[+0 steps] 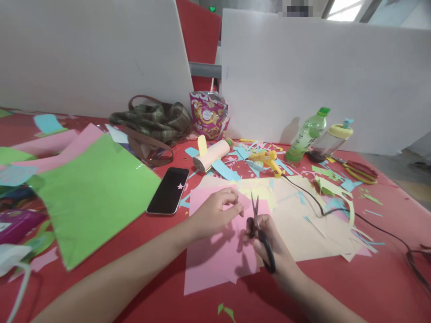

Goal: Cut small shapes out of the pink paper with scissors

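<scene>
My right hand [269, 240] is wrapped round the black handles of a pair of scissors [256, 216], blades pointing away from me and nearly closed. My left hand [215, 211] pinches a small pink paper piece [243, 207] just left of the blades, fingers pressed together. Both hands hover over a pink sheet [215, 260] lying on the red table [161, 269]. A cream sheet [303, 224] lies under and to the right of it.
A black phone [168, 190] lies left of the pink sheet, beside a large green sheet [94, 193]. A yellow glue gun [269, 160] with a black cord [336, 210], a green bottle [308, 133], a second bottle [332, 140], red-handled scissors [360, 171], a plaid bag [151, 121] and paper scraps fill the back.
</scene>
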`<state>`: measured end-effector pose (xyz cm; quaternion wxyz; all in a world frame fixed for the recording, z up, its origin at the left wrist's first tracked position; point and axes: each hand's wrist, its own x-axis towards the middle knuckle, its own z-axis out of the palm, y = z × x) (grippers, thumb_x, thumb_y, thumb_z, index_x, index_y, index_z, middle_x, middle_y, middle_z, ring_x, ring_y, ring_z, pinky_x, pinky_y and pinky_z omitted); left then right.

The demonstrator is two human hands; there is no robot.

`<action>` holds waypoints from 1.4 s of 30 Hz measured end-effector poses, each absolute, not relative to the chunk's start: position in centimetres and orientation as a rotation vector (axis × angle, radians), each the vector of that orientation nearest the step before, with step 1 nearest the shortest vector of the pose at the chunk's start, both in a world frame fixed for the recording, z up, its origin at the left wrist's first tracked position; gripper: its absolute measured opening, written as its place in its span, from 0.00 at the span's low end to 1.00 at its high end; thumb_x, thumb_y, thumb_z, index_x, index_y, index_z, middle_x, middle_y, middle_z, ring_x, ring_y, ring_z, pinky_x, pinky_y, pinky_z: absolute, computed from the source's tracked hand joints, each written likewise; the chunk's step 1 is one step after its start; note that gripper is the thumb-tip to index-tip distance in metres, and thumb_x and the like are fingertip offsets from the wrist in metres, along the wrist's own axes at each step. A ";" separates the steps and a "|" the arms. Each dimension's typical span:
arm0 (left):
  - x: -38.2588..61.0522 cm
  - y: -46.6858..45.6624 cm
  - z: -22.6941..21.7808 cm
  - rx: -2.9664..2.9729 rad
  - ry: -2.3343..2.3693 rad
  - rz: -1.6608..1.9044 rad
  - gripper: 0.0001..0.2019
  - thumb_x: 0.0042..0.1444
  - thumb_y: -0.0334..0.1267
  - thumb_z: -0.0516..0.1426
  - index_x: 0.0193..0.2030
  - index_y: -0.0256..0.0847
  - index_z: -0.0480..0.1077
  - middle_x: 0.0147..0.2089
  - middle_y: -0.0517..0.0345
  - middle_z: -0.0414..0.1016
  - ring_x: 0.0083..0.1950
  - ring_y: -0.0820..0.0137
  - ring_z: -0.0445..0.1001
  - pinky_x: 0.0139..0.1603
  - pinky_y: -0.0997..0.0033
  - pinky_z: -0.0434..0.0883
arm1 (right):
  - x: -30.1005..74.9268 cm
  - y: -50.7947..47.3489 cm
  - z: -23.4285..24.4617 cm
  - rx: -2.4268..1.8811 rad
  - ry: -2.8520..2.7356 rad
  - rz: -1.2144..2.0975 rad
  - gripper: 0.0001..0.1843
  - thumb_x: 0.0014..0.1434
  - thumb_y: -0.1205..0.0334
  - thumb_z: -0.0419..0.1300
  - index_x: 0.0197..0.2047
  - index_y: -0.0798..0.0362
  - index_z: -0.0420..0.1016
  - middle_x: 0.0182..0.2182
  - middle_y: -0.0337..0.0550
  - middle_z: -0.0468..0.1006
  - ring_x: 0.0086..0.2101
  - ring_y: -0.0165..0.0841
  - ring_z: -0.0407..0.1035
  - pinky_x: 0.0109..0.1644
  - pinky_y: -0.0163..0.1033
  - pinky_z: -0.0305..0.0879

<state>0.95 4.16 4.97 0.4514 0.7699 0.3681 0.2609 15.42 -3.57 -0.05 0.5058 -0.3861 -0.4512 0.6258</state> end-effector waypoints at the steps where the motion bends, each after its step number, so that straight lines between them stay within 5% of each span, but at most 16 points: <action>1: 0.9 4.1 4.9 1.893 0.914 0.658 0.12 0.53 0.34 0.47 0.23 0.36 0.65 0.31 0.60 0.61 0.36 0.74 0.65 0.40 0.75 0.61 | 15.5 -3.6 -0.2 -0.931 -1.109 1.514 0.16 0.49 0.53 0.58 0.32 0.48 0.53 0.30 0.36 0.61 0.26 0.28 0.58 0.33 0.37 0.58; 20: 1.1 3.7 5.1 1.912 0.887 0.596 0.11 0.53 0.35 0.47 0.23 0.36 0.65 0.34 0.59 0.62 0.36 0.74 0.65 0.41 0.74 0.62 | 15.5 -3.8 0.2 -0.960 -1.157 1.523 0.15 0.51 0.49 0.53 0.31 0.49 0.52 0.25 0.36 0.60 0.25 0.29 0.58 0.28 0.35 0.55; 42: -0.9 5.1 6.8 1.993 0.785 0.311 0.12 0.51 0.37 0.49 0.22 0.36 0.66 0.35 0.60 0.60 0.36 0.74 0.64 0.42 0.74 0.61 | 15.1 -3.7 0.1 -0.932 -1.063 1.636 0.20 0.44 0.50 0.60 0.28 0.49 0.51 0.21 0.31 0.59 0.19 0.24 0.54 0.22 0.31 0.52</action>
